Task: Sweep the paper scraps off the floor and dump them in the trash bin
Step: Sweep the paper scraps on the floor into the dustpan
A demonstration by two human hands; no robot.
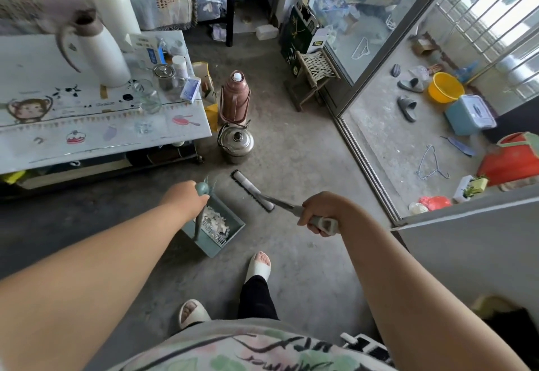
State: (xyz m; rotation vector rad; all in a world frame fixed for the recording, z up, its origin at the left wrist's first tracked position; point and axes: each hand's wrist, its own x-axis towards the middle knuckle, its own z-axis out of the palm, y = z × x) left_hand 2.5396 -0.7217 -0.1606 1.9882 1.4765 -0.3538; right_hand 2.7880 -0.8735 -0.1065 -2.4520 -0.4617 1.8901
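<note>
Printed shirt (233,350) aside, the left hand (186,200) gripped the dustpan (213,247) handle, paper scraps (217,220) apparently heaped inside; the right hand (320,210) gripped the broom (252,189). Tilting the dustpan in transit could spill them.

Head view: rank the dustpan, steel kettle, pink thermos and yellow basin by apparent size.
1. dustpan
2-3. pink thermos and steel kettle, too alike to rank
4. yellow basin, though it sits farther away
</note>
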